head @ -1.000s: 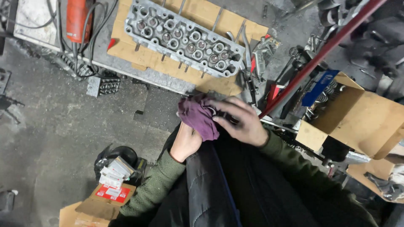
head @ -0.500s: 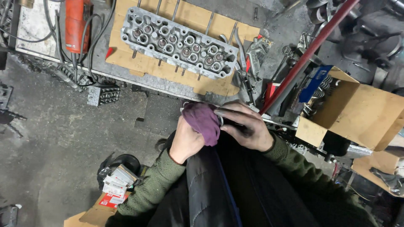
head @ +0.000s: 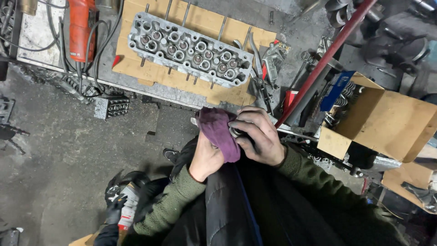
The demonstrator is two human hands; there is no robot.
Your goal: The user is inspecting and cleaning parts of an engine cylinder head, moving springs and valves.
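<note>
L hand [head: 205, 157] clamps crumpled purple cloth rag [head: 218, 132]; R hand [head: 257, 136] fingers curl round small grey metal part [head: 235, 132], touching rag's R side.

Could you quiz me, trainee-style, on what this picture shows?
1. True or false: the cylinder head lies on cardboard.
2. What colour is the rag held in both hands? A green, B purple, C white.
3. Which hand grips a small metal part against the rag?

Key: 1 true. 2 B. 3 The right hand; the left hand holds the rag from below.
</note>
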